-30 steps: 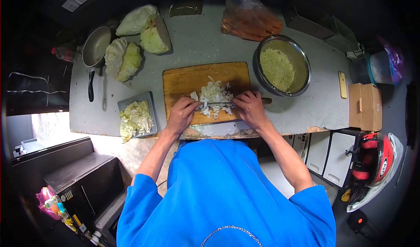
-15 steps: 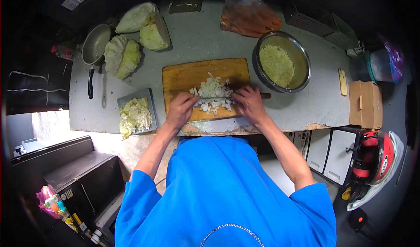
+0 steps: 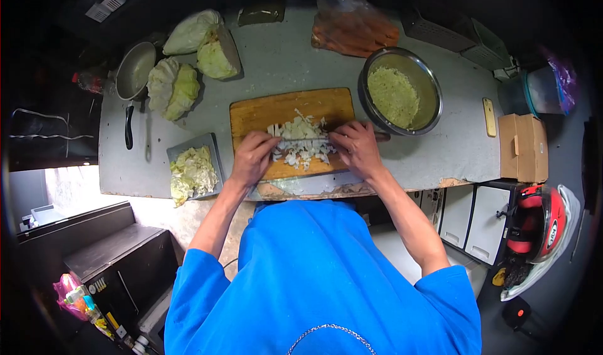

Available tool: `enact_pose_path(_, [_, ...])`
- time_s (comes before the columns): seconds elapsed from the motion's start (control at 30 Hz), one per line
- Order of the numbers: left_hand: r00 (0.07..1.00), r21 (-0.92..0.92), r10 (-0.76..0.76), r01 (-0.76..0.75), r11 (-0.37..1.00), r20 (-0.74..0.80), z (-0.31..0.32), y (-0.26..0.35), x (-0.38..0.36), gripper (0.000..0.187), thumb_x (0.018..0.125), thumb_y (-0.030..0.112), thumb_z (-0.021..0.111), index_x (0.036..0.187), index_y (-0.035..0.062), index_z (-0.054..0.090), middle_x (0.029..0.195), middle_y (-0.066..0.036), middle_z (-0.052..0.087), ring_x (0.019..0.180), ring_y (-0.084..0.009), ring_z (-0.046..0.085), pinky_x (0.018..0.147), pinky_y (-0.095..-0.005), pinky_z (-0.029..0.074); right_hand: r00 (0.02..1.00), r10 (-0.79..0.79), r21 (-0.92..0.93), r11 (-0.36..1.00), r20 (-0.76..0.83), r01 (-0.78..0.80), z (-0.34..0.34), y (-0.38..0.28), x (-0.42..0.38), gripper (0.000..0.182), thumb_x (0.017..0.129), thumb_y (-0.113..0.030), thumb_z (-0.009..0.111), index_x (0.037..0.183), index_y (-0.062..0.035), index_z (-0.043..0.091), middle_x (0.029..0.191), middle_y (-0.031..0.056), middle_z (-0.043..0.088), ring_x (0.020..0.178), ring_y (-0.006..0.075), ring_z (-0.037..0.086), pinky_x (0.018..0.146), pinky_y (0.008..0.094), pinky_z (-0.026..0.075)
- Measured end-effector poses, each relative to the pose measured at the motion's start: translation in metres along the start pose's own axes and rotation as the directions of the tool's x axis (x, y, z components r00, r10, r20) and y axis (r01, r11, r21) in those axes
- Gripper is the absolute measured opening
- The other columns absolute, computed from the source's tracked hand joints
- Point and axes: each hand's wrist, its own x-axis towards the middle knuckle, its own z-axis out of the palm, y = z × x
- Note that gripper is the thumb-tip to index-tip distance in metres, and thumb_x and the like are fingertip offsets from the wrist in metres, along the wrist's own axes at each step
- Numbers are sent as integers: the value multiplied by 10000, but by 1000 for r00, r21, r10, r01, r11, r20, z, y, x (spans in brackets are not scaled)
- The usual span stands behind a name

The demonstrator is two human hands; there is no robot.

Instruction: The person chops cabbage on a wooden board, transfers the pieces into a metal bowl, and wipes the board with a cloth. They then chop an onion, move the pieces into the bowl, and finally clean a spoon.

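A wooden cutting board point(image 3: 251, 111) lies near the table's front edge with a heap of chopped cabbage point(image 3: 303, 127) on it. Across the heap runs a knife point(image 3: 306, 140), its blade sideways and its dark handle pointing right. My left hand point(image 3: 252, 156) is closed, pinching the blade's tip end at the left. At the other end, my right hand point(image 3: 359, 147) grips the knife where the blade meets the handle. Bits of cabbage lie on both sides of the blade. To the right stands a steel bowl point(image 3: 433, 107) with finely chopped cabbage inside.
Left of the board, a grey tray point(image 3: 217, 157) holds cabbage scraps. Cabbage heads point(image 3: 218, 54) and a frying pan point(image 3: 134, 72) sit at the back left. A bag of carrots point(image 3: 355, 31) is at the back, a phone point(image 3: 489, 117) and cardboard box point(image 3: 524, 147) at right.
The view has shifted slightly. Both hands keep hold of the knife, which sits a little farther from me on the board, with more cabbage bits on its near side.
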Motion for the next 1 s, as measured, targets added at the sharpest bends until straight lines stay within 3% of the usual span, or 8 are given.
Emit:
enact_pose_path(0.47, [998, -23, -40, 41, 999, 54, 2, -7, -5, 253, 789, -70, 710, 1013, 36, 762, 953, -119, 696, 905, -312, 676, 769, -399, 559, 1000, -10, -27, 1000, 30, 10, 15, 11, 0, 262, 799, -100, 751, 1059, -126, 749, 1036, 25, 699, 1003, 254, 607, 887, 447, 415])
enact_pose_path(0.87, [999, -11, -31, 31, 999, 26, -9, -2, 14, 242, 798, -54, 713, 1018, 33, 762, 949, -120, 692, 910, -305, 673, 776, -397, 560, 999, -2, 29, 1000, -35, 3, -7, 3, 15, 250, 766, -85, 756, 1014, -117, 759, 1027, 32, 708, 977, 257, 624, 872, 434, 432])
enact_pose_path(1.0, [998, -9, -62, 62, 998, 31, 4, -5, 2, 257, 784, -49, 716, 1020, 38, 766, 952, -122, 696, 912, -304, 676, 777, -398, 563, 999, -17, 56, 998, -40, 19, 22, 23, 10, 249, 763, -73, 755, 1009, -110, 763, 1026, 43, 713, 977, 270, 627, 858, 434, 467])
